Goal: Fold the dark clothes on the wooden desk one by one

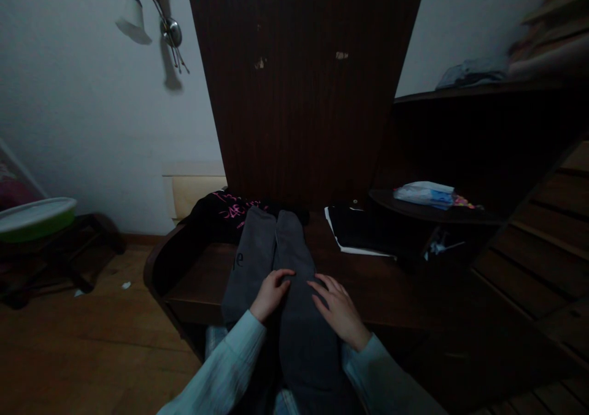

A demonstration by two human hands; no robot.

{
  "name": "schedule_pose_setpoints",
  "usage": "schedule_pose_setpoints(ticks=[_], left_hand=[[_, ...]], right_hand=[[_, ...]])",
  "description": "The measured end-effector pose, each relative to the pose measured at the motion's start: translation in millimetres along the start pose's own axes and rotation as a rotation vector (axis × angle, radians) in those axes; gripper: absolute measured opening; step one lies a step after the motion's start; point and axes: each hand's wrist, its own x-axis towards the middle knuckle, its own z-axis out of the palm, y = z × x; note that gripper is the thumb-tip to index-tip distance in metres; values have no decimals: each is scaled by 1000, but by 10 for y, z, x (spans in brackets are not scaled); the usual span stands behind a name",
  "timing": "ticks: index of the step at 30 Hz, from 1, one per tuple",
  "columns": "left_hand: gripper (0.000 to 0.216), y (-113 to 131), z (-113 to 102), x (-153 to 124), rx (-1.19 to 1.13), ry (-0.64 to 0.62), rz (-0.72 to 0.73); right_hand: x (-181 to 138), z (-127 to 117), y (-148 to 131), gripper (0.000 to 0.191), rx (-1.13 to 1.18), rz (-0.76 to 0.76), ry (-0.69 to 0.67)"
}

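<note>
Grey trousers (297, 249) are laid lengthwise away from the body, with their right leg framed by two hands over the tabletop (197, 274).
At centre left, a black shirt (221, 215) is seen by the far end of the trousers; beside it, the left leg is crossed by the left hand (271, 293), its grip curled at the inner edge of the right leg, though whether cloth is pinched cannot be told. The long axis is run from bottom centre up to mid-frame, tilted slightly left. By the right hand (339, 310), fingers parted, the outer edge is met about equally near; further right, black cloth (363, 228) is set apart.
</note>
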Motion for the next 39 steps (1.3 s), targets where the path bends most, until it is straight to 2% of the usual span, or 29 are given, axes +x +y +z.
schedule_pose_setpoints(ticks=[4, 7, 9, 12, 18, 23, 30, 34, 39], left_hand=[[26, 1, 28, -52, 217, 106, 39], [27, 3, 49, -96, 253, 152, 57], [28, 5, 61, -112, 261, 166, 60], [27, 1, 65, -120, 258, 146, 85], [28, -36, 56, -113, 176, 74, 121], [25, 9, 92, -136, 283, 88, 121], [25, 62, 47, -145, 276, 61, 117], [27, 46, 32, -139, 278, 33, 127], [28, 67, 55, -150, 325, 28, 107]], right_hand=[[-19, 25, 10, 32, 16, 23, 53], [-38, 51, 27, 30, 51, 53, 135], [-38, 59, 49, 21, 73, 97, 192], [-14, 56, 86, 6, 90, 139, 222], [24, 41, 120, 11, 158, 134, 203], [13, 33, 142, 15, 157, 185, 263], [-101, -101, 154, 17, 173, 224, 196], [-292, -144, 151, 10, 198, 98, 100], [-396, -132, 150, 4, 158, -72, 133]])
